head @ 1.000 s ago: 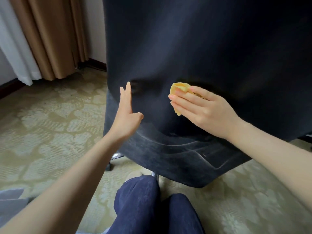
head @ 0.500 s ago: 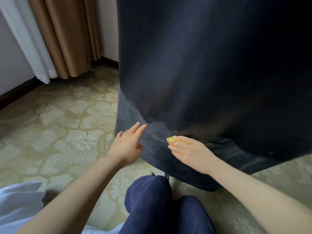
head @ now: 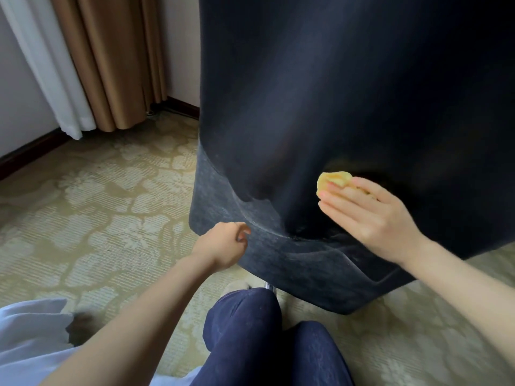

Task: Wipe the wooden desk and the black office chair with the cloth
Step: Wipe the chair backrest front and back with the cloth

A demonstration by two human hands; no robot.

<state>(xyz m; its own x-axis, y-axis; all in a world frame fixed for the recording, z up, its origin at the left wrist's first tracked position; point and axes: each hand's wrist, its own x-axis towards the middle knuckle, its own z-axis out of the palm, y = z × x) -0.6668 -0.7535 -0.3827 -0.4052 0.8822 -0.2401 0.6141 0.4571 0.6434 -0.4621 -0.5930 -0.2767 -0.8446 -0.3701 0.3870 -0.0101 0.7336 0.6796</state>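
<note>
The back of the black office chair [head: 348, 87] fills the upper right of the view, with its dusty grey lower shell [head: 295, 263] below. My right hand [head: 367, 215] presses a small yellow cloth [head: 333, 181] flat against the chair's back, fingers straight over it; most of the cloth is hidden under them. My left hand [head: 225, 243] hovers at the left edge of the lower shell with fingers loosely curled, holding nothing. The wooden desk is not in view.
Patterned beige carpet [head: 92, 218] covers the floor. Brown and white curtains [head: 111, 59] hang at the back left above a dark skirting board. My knees in dark blue trousers [head: 250, 335] sit just below the chair; a chrome chair post [head: 269, 286] shows between them.
My right hand has moved the cloth up and to the right, from the bottom seam onto the chair's back. My left hand's fingers have curled in near the shell's edge.
</note>
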